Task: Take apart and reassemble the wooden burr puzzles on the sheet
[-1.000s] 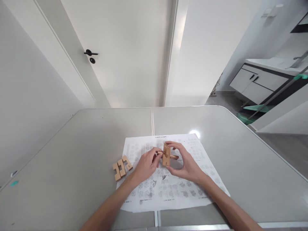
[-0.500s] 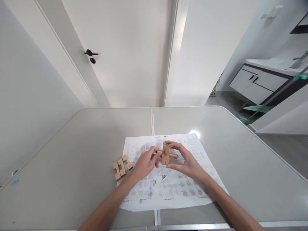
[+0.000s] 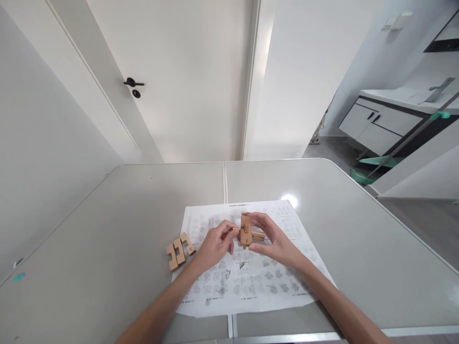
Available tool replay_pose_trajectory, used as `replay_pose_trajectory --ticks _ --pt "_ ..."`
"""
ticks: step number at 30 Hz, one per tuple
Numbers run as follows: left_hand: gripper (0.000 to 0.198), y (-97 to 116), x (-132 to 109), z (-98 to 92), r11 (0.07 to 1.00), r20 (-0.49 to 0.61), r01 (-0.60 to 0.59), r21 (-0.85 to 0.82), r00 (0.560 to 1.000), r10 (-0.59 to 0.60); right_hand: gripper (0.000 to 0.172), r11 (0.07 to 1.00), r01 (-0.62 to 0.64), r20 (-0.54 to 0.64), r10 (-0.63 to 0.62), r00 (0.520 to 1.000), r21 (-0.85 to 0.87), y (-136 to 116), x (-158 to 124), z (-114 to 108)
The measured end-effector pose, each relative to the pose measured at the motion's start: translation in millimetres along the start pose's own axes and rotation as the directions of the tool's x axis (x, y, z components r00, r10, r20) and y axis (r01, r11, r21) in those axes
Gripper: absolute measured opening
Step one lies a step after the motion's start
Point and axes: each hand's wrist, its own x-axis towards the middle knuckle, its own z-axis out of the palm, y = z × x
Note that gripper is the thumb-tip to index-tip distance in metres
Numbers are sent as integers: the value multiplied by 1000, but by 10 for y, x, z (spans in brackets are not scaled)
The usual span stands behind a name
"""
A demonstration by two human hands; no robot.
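Several interlocked wooden puzzle pieces form a cross shape between my two hands, above the printed sheet. My left hand pinches the end of the bar that sticks out to the left. My right hand grips the upright block from the right, with fingers at its top and the thumb near its bottom. Another bar end with a dark mark points right, towards my right palm. Three loose notched wooden pieces lie side by side left of my left wrist, partly against the sheet's left edge.
A white paper sheet with rows of small printed diagrams lies under my hands on the grey table. A seam runs down the table's middle. Beyond stand a white door and, at right, a sink cabinet.
The wooden assembly has tilted slightly in my hands, showing more of its right bar and a piece end underneath. Both hands keep their hold. The whole view has shifted a little.
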Motion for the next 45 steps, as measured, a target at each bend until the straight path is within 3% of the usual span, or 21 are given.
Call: replay_pose_trajectory --ticks 4,15,23,28,31,33,35,37,41,45 --pt "35 31 -8 -2 1000 15 4 16 1000 -4 54 999 -15 12 15 1000 34 6 4 25" --pt "30 -12 -31 17 998 -29 -30 47 999 31 56 964 -70 47 60 997 256 57 39 61" --pt "32 -30 -10 28 997 -38 -24 67 999 26 53 948 -108 67 92 993 300 71 60 43" --pt "33 -40 16 33 1000 -46 -8 -20 999 7 48 919 -187 36 186 982 346 103 83 83" --pt "36 -11 -6 38 998 -33 -35 52 999 37 44 874 -260 6 282 959 410 123 93 98" --pt "49 13 -33 48 984 -13 -32 173 999 35 42 838 -292 -5 331 944 461 127 96 98" --pt "78 22 -58 61 956 -7 -16 294 1000 19 41 808 -306 4 352 936 503 129 97 94" --pt "87 11 -71 74 932 -15 -10 362 1000 16 41 787 -313 18 359 933 531 139 97 90" --pt "66 -43 -73 81 928 -7 -13 373 1000 17 39 763 -335 38 379 925 552 188 101 91" --pt "59 -69 -70 73 925 2 -25 380 1000 27 41 758 -335 39 379 924 559 198 103 97"
